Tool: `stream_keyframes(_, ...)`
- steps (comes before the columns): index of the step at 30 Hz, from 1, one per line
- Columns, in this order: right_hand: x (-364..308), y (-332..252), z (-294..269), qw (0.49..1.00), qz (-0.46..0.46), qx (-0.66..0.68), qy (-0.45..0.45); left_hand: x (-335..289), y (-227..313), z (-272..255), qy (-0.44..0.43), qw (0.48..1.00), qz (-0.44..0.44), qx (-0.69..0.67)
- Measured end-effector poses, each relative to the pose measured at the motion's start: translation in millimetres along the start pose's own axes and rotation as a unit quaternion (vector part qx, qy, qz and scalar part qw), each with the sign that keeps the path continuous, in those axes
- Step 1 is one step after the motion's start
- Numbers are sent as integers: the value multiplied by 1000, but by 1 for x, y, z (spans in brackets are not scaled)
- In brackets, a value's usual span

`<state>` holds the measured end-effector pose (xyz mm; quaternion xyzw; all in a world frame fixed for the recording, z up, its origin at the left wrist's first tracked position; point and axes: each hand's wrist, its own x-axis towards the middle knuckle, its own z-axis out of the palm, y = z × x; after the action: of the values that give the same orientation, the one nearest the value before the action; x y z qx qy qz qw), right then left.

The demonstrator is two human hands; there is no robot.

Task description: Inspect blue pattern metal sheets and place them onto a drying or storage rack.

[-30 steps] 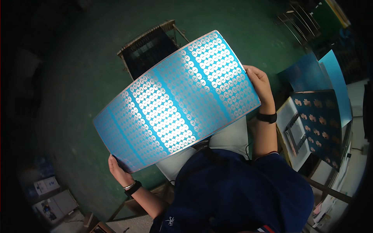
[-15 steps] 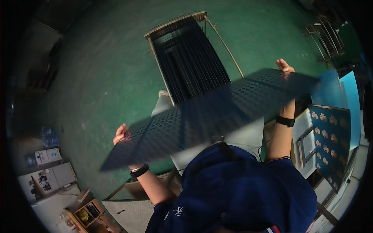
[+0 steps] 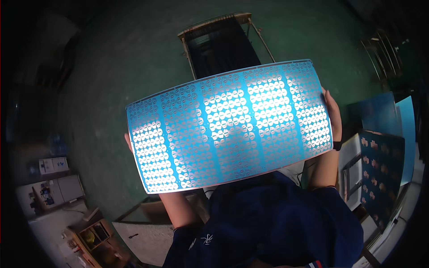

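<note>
I hold a large, thin, rectangular blue panel (image 3: 214,147) up in front of my body. Rows of small silvery shapes cover its face in several column blocks, and bright light glares off parts of it. At its left edge is my left hand (image 3: 128,142); a few fingertips show and the rest is behind the panel. My right hand (image 3: 333,111) grips the right edge, its fingers wrapped round from behind. The panel tilts a little, its right end farther from me than its left. Part of a dark slatted rack (image 3: 219,49) is covered by the panel's far edge.
To the right lean a dark panel (image 3: 382,169) with larger metallic shapes and some plain blue sheets (image 3: 405,134). A metal frame (image 3: 380,56) stands far right on the green floor (image 3: 111,80). At lower left are a wooden organiser box (image 3: 94,234) and a white cabinet (image 3: 53,190).
The panel has turned from a steep, dark, edge-on slant to show its bright patterned face to me. Both hands keep hold of its ends, and the right hand has come nearer.
</note>
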<state>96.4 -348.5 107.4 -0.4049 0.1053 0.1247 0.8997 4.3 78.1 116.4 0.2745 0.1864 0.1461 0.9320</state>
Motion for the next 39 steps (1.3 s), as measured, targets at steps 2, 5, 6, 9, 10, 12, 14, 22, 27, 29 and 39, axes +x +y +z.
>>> stream_keyframes(2, -1, 4, -5, 998, 32, -57, -5, 0, -6, -14, -19, 999, -44, -26)
stream_keyframes(5, 9, 23, 6, 998, 41, -53, 6, -7, -25, -103, -84, 996, 31, -8)
stream_keyframes(6, 12, 29, 8, 999, 31, -33, -2, -9, -26, -115, -106, 993, 55, 0)
stream_keyframes(9, 20, 51, 15, 999, 9, 14, -34, -5, -45, -32, -167, 978, 15, -120)
stream_keyframes(10, 22, 59, 16, 997, -1, 45, -58, -13, -53, 3, -121, 985, 35, -114)
stream_keyframes(12, 18, 74, 28, 991, 10, 86, -106, -28, -71, 22, -99, 989, 51, -102)
stream_keyframes(14, 8, 85, 45, 981, 40, 121, -145, -40, -84, 26, -129, 990, 31, -49)
stream_keyframes(22, 7, 73, 25, 993, 23, 27, -113, -41, -63, 19, -108, 988, 55, 91)
stream_keyframes(27, 5, 61, 19, 988, -14, -97, -118, -40, -59, 16, -80, 986, 74, 124)
stream_keyframes(29, 4, 59, 21, 976, 0, -154, -156, -40, -57, 16, -69, 980, 86, 163)
stream_keyframes(39, 13, 75, 39, 980, 38, -120, -156, -28, -65, -2, -105, 949, 69, 289)
